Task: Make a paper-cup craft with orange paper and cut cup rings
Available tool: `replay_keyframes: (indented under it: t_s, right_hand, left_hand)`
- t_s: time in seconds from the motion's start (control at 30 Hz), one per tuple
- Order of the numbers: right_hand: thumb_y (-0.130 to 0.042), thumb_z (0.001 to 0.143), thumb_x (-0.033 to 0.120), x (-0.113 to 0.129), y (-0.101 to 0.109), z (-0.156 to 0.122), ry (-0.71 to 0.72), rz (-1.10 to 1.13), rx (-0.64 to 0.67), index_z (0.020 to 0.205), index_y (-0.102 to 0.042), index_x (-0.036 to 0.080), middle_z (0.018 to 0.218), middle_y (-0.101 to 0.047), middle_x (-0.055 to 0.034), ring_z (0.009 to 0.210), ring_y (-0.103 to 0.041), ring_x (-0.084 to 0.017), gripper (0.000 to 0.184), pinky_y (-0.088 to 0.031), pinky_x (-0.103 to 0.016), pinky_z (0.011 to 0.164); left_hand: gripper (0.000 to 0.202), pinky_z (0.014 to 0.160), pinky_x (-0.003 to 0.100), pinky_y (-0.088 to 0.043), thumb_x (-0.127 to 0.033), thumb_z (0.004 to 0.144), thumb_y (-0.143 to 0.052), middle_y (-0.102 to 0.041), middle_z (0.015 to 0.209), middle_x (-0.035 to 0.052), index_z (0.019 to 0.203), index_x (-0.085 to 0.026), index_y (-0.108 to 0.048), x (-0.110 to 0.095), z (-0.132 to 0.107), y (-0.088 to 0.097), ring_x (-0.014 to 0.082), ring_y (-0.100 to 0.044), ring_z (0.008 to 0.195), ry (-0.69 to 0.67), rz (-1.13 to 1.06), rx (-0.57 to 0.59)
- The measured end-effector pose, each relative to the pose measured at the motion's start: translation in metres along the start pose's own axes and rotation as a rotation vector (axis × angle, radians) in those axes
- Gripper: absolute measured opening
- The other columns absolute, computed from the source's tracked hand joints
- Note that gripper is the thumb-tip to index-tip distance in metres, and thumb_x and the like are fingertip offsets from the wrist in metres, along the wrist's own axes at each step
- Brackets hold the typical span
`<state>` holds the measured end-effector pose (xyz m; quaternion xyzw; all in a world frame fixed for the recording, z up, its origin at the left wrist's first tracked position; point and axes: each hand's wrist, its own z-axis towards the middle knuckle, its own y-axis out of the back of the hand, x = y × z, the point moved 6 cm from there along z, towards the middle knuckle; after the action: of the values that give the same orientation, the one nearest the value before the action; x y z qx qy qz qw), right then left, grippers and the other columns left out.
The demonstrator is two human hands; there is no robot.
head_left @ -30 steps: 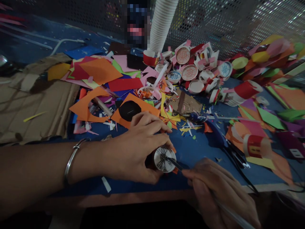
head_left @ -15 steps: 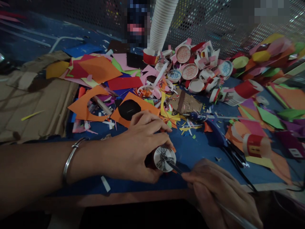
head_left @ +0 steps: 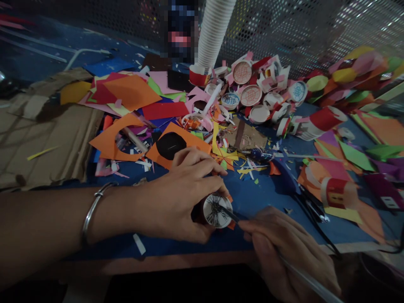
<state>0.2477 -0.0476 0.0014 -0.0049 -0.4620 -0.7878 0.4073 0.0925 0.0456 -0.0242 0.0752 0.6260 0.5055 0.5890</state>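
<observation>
Near the table's front edge, my left hand [head_left: 186, 198] is wrapped round a small paper cup [head_left: 222, 221], its white round bottom facing up. Black lines radiate from the middle of that white disc. In my right hand [head_left: 290, 248] is a slim pen [head_left: 232, 214], pinched close to its dark front end, and the tip rests on the drawn lines. The pen's pale rear part sticks out below the hand. My left fingers hide most of the cup's side. A bit of orange paper shows beside the cup.
Scissors [head_left: 311, 204] with dark blue handles lie to the right. Behind are cut cups with drawn bottoms [head_left: 251, 95], a tall stack of white cups [head_left: 216, 31] and orange paper [head_left: 132, 92]. Cardboard [head_left: 47, 143] lies at the left, and a white paper strip [head_left: 139, 244] near the front edge.
The pen tip has shifted slightly left and up on the white disc, and my right hand moved with it. A few black lines look added. My left hand stays in place.
</observation>
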Motion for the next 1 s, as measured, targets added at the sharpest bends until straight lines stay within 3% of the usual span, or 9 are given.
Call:
replay_keyframes:
  t_s: [0.3, 0.5, 0.67, 1.0]
  right_hand:
    - [-0.056, 0.092, 0.001, -0.001, 0.001, -0.003, 0.007, -0.013, 0.028, 0.103, -0.069, 0.013, 0.075, -0.071, -0.0002, 0.074, -0.073, -0.011, 0.021, -0.062, -0.026, 0.083]
    - [-0.056, 0.092, 0.001, -0.002, 0.000, -0.005, 0.004, -0.005, 0.049, 0.105, -0.068, 0.013, 0.075, -0.070, -0.0012, 0.072, -0.073, -0.014, 0.022, -0.063, -0.029, 0.075]
    - [-0.054, 0.092, -0.001, -0.001, 0.001, -0.001, 0.000, 0.040, -0.025, 0.107, -0.069, 0.014, 0.075, -0.072, -0.0017, 0.063, -0.071, -0.014, 0.026, -0.062, -0.029, 0.065]
    - [-0.055, 0.092, -0.001, 0.002, -0.001, 0.005, -0.008, 0.054, -0.023, 0.102, -0.069, 0.011, 0.074, -0.070, -0.0014, 0.065, -0.069, -0.011, 0.021, -0.060, -0.025, 0.066]
  left_hand:
    - [0.044, 0.113, 0.063, -0.033, -0.035, 0.073, -0.081, -0.062, 0.135, 0.0109, 0.116, -0.026, -0.075, 0.000, -0.001, -0.001, 0.0405, -0.044, 0.138, 0.008, 0.008, 0.018]
    - [0.043, 0.111, 0.062, -0.035, -0.036, 0.074, -0.080, -0.062, 0.134, 0.0120, 0.115, -0.026, -0.076, 0.000, 0.000, -0.001, 0.0409, -0.044, 0.137, 0.009, 0.011, 0.016]
    - [0.042, 0.112, 0.062, -0.033, -0.040, 0.075, -0.079, -0.063, 0.134, 0.0120, 0.115, -0.025, -0.075, -0.001, -0.001, 0.002, 0.0409, -0.044, 0.136, -0.013, 0.018, 0.002]
    - [0.043, 0.112, 0.065, -0.034, -0.039, 0.074, -0.078, -0.062, 0.134, 0.0134, 0.114, -0.025, -0.075, -0.001, 0.002, 0.001, 0.0423, -0.044, 0.137, 0.001, 0.014, 0.017]
